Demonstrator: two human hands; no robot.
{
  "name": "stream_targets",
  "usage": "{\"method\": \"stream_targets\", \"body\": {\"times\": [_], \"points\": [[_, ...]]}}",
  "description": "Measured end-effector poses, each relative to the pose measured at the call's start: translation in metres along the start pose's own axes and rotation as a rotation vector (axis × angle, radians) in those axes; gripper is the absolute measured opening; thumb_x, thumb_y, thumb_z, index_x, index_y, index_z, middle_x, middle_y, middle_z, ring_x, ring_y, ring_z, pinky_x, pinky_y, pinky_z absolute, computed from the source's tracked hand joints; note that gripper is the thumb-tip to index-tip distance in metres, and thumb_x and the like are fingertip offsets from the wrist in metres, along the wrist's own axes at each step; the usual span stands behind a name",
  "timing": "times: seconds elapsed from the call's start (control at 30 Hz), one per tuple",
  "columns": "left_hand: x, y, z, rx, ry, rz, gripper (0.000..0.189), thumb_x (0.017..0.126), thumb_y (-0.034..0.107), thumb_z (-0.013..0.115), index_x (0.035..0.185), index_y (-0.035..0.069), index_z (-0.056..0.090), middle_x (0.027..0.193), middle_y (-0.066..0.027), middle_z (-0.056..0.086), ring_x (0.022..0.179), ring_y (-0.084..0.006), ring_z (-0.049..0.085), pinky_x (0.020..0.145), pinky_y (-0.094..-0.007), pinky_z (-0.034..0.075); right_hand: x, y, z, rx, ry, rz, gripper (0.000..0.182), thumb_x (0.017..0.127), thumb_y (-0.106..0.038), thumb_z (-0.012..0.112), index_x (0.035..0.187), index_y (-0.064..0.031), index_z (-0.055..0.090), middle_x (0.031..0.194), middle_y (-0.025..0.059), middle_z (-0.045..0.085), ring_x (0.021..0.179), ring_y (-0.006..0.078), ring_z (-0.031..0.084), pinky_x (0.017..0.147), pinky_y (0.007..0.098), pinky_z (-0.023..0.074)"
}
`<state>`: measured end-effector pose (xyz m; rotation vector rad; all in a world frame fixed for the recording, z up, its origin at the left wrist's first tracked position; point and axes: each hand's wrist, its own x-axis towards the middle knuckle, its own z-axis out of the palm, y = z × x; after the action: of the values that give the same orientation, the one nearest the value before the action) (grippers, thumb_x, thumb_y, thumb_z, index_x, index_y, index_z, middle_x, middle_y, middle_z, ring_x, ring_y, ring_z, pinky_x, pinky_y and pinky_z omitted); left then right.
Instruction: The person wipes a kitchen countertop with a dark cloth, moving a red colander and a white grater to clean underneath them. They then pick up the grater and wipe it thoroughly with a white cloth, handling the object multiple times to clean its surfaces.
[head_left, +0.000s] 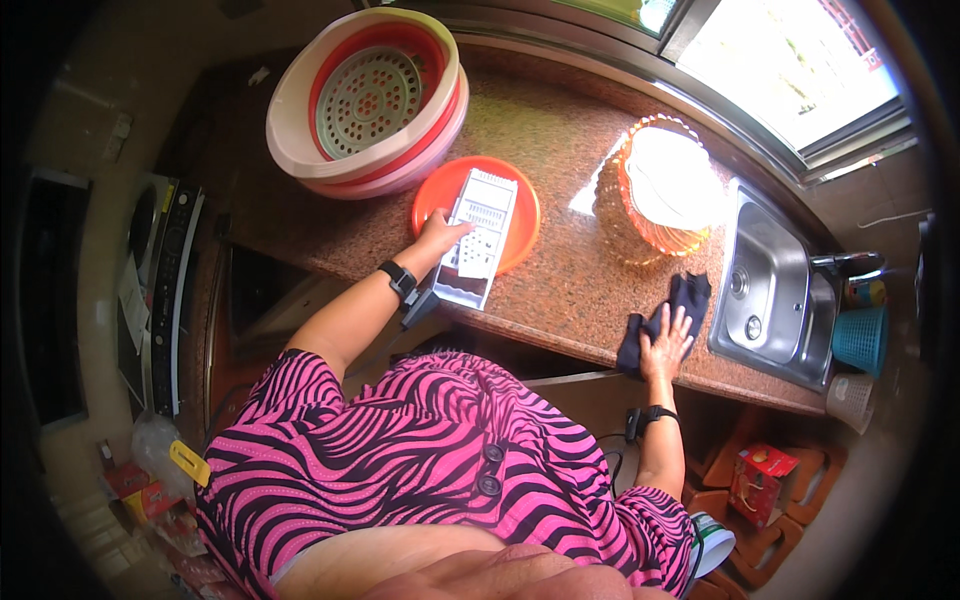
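My left hand (442, 238) grips the side of a flat grater (484, 225) with a white-and-grey frame and several kinds of cutting holes. The grater lies tilted over an orange-red plastic basin (521, 214), its near end reaching the front edge of the counter. With fingers spread, my right hand (666, 346) rests flat on a crumpled dark cloth (690, 296) near the counter's front edge, left of the sink. Part of the cloth is hidden under that palm.
Stacked basins (289, 142) with a perforated metal steamer plate (367, 101) stand at the back left of the granite counter (570, 300). Glass-like scalloped bowls (622, 225) sit brightly lit before the window. A steel double sink (757, 292) with a faucet (847, 262) is at the right.
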<state>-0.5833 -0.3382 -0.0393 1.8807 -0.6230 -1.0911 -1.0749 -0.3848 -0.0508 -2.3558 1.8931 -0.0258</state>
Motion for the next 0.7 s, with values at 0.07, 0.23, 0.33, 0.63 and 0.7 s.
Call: {"method": "stream_targets", "body": {"times": [0.07,0.23,0.33,0.63,0.7], "points": [[-0.001,0.007,0.002,-0.162,-0.065,-0.105,0.039,0.082,0.012,0.071,0.109,-0.009,0.054,0.097,-0.0165,0.066,0.083,-0.0227,0.067,0.070,-0.0348,0.056,-0.004,0.020,0.006,-0.022,0.029,0.029,0.081,0.080,-0.041,0.065,0.149,-0.0241,0.025,0.156,0.0112,0.012,0.143,0.0378,0.010,0.111,0.0593,0.0149],[-0.019,0.039,0.008,-0.443,-0.232,-0.340,0.027,0.087,0.010,0.064,0.106,-0.008,0.060,0.094,-0.0162,0.069,0.081,-0.0254,0.069,0.071,-0.0395,0.059,-0.001,0.023,0.005,-0.047,0.029,0.098,0.080,0.082,-0.044,0.062,0.149,-0.0240,0.024,0.156,0.0114,0.010,0.143,0.0377,0.009,0.111,0.0604,0.0155],[-0.014,0.026,0.004,-0.520,-0.315,-0.303,0.028,0.088,0.011,0.063,0.108,-0.008,0.060,0.096,-0.0164,0.068,0.082,-0.0260,0.069,0.072,-0.0413,0.059,0.005,0.008,0.009,-0.046,0.027,0.170,0.081,0.083,-0.046,0.062,0.150,-0.0241,0.021,0.156,0.0136,0.010,0.142,0.0400,0.008,0.109,0.0640,0.0154],[0.011,-0.003,0.003,-0.556,-0.282,-0.366,0.026,0.091,0.007,0.055,0.112,-0.007,0.056,0.101,-0.0190,0.066,0.089,-0.0299,0.068,0.078,-0.0448,0.057,0.014,-0.132,0.001,0.159,-0.065,-0.331,0.086,0.076,-0.046,0.069,0.148,-0.0232,0.028,0.157,0.0149,0.007,0.144,0.0389,0.001,0.111,0.0616,0.0056],[0.015,-0.011,-0.003,-0.565,-0.270,-0.372,0.024,0.089,0.006,0.057,0.110,-0.007,0.057,0.097,-0.0183,0.067,0.085,-0.0300,0.068,0.075,-0.0439,0.057,0.025,-0.169,-0.010,0.189,-0.100,-0.499,0.082,0.077,-0.045,0.068,0.147,-0.0231,0.031,0.156,0.0136,0.014,0.144,0.0372,0.006,0.113,0.0584,0.0076]]}}
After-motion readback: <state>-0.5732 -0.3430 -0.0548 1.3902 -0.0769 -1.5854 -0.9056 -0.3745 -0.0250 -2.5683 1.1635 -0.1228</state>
